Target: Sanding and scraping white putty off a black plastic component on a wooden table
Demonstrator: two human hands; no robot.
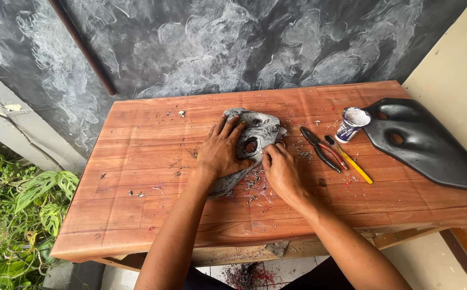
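Note:
A grey, scuffed plastic panel with holes lies in the middle of the wooden table. My left hand lies flat on its left part, fingers spread, pressing it down. My right hand sits at the panel's lower right edge with the fingers curled against it; whether it holds a small tool I cannot tell. Grey and red scrapings lie scattered around both hands.
Right of my hands lie red-handled pliers and a yellow-handled screwdriver. Behind them stands a small open tin with white paste. A black plastic panel covers the table's right end. Plants grow at the left.

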